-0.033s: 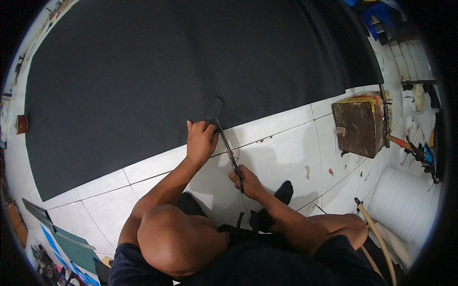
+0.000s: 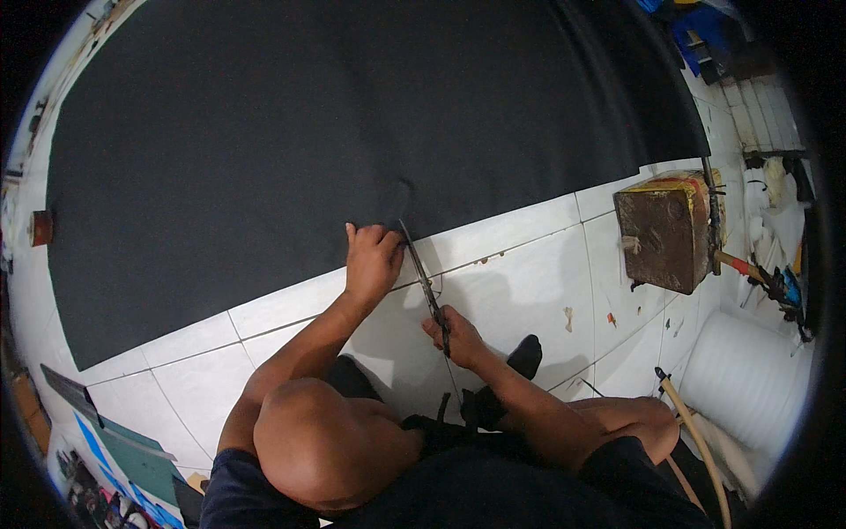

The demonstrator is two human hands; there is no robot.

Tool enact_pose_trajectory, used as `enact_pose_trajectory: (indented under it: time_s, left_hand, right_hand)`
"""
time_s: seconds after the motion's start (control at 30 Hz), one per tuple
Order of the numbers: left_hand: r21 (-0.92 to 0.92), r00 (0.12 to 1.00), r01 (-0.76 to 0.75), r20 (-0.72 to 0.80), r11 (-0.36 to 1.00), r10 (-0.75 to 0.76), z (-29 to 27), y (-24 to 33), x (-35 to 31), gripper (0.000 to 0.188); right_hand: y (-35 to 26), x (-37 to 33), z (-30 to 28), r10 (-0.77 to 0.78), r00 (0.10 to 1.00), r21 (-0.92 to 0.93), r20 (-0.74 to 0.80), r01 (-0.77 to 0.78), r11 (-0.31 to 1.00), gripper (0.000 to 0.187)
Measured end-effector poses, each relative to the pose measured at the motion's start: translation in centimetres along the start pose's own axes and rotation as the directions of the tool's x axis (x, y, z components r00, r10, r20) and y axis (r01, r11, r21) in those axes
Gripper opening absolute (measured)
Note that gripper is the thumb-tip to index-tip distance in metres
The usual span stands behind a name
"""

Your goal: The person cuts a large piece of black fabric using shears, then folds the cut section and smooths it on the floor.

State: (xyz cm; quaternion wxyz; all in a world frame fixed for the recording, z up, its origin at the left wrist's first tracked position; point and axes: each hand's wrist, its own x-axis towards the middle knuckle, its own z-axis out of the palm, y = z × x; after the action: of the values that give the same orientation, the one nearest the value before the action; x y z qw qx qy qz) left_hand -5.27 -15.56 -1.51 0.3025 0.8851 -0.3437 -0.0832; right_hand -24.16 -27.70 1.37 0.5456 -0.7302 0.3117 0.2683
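At centre, the left hand, curled, grip unclear, seemingly steadies the broad black sheet spanning the upper frame; the right hand clasps long dark metal scissors angled toward the sheet's lower edge.

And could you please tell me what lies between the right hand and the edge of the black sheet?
In the head view, the scissors' blades reach from the right hand to the black sheet, over white floor tiles.

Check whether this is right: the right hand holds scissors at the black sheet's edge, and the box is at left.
Wrong side for the box: the head view shows it at right. The right hand does hold scissors at the edge of the sheet.
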Motion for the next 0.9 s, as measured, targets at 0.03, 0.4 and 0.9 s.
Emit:
enact_pose_trajectory:
  time_s: [0.03,0.4,0.9]
  left_hand:
    - [0.004,1.0,0.002,-0.001,1.0,-0.002,0.2,0.1,0.0,0.019]
    - [-0.01,0.995,-0.024,-0.099,1.0,0.022,0.7,0.4,0.2,0.009]
    - [0.001,0.992,-0.072,-0.101,0.997,0.072,0.9,-0.2,-0.2,0.015]
  right_hand:
    - [-0.1,0.0,-0.1,0.01,1.0,-0.024,-0.016,-0.01,1.0,0.052]
    - [0.5,1.7,1.8,-0.137,0.98,0.028,-0.146,0.142,0.989,0.037]
    - [-2.1,7.3,-0.1,-0.266,0.941,-0.018,-0.21,0.268,0.963,0.044]
